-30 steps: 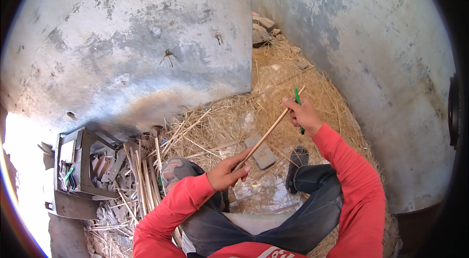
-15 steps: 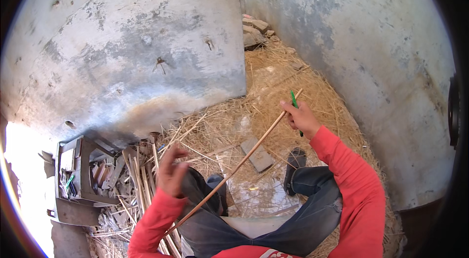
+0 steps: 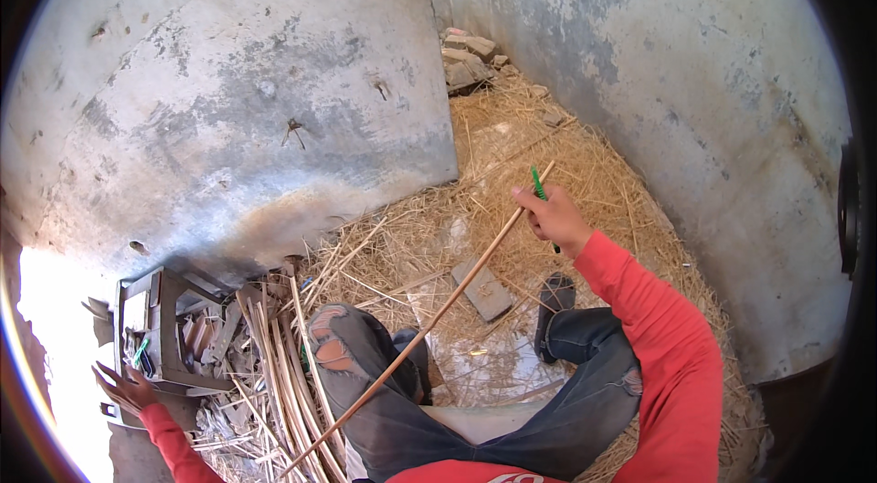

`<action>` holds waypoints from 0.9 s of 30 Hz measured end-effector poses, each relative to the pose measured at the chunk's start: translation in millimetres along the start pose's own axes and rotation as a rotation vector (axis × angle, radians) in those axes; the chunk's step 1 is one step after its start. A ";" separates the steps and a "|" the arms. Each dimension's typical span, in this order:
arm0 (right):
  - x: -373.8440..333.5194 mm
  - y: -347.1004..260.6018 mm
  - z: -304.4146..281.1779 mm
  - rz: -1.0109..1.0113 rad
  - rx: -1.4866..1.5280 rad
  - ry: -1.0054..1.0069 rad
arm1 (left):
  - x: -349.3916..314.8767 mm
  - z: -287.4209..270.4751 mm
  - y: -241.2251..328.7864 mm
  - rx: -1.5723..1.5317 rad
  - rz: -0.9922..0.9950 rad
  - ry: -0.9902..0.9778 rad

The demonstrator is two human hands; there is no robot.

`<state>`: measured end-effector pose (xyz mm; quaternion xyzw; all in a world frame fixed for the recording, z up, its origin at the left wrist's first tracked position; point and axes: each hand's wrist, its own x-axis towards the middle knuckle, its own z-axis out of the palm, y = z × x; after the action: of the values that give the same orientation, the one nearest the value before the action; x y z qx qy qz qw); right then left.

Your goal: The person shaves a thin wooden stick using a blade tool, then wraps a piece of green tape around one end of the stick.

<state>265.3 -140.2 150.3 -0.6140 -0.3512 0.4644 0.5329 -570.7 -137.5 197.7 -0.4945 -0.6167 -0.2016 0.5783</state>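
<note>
My right hand [image 3: 561,222] is closed round a long thin brown wooden stick [image 3: 466,282] near its far end. A slim green pen-shaped tool with a dark lower end [image 3: 537,180] is in the same hand, crossing the stick. From there the stick slants down over my left thigh toward the lower left. My left hand [image 3: 130,392] is empty, its fingers spread, beside an overturned dark wooden stool-like frame [image 3: 163,323]. A small green and white item [image 3: 140,353] lies within that frame, too small to name.
Several pale split sticks [image 3: 279,373] lean in a bundle left of my knee. Straw [image 3: 585,191] covers the floor, with a flat brick [image 3: 482,291] between my feet and stones [image 3: 468,63] in the far corner. Worn plaster walls [image 3: 274,72] stand ahead and right.
My left hand has swung out left and down from beside my knee to the wooden frame. My right hand, with stick and green tool, has shifted slightly left.
</note>
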 end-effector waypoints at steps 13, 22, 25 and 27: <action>-5.4 -1.2 2.1 0.026 -0.033 0.003 | -52.0 68.6 -158.5 0.448 -0.436 -0.458; 1.8 -2.0 9.8 0.022 0.040 -0.086 | -37.8 83.2 -82.1 -0.127 -0.267 -0.934; 4.4 -4.6 16.2 -0.007 0.012 -0.085 | -43.2 76.3 50.4 -0.812 -0.110 -0.717; -1.4 -7.4 2.9 -0.002 0.041 -0.052 | 11.5 -27.9 207.8 -1.257 -0.181 -0.765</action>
<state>262.6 -139.2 157.8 -0.5904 -0.3558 0.4867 0.5366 -379.4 -66.9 148.1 -0.7154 -0.5817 -0.3770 -0.0877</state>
